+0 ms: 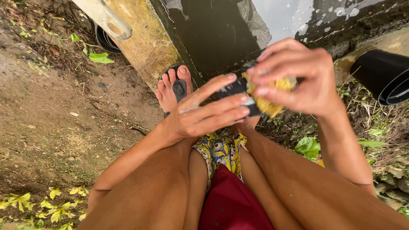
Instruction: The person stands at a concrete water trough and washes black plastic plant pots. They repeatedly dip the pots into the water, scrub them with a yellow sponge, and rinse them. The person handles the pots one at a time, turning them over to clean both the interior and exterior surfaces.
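Gripping small black object point(236, 91) flat in left hand point(204, 113), fingers clamped beneath; right hand point(298, 76) closed on yellow scrubber point(272, 96), pressed onto object's top, above dark water point(213, 34).

Both hands point(255, 91) grip a dark object point(234, 89), perhaps scrubbing.

Place: outdoor washing spot at the edge of a pool of dark water point(221, 30).
Ground: bare damp soil point(51, 106) with scattered green and yellow leaves point(101, 57).
Water edge: a weathered concrete ledge point(145, 42) borders the water; bubbles float on the surface.
Fixtures: a pale pipe point(106, 19) and a black pipe point(383, 74) lie nearby.
Footwear: a foot in a black sandal point(172, 87) stands on the ground.
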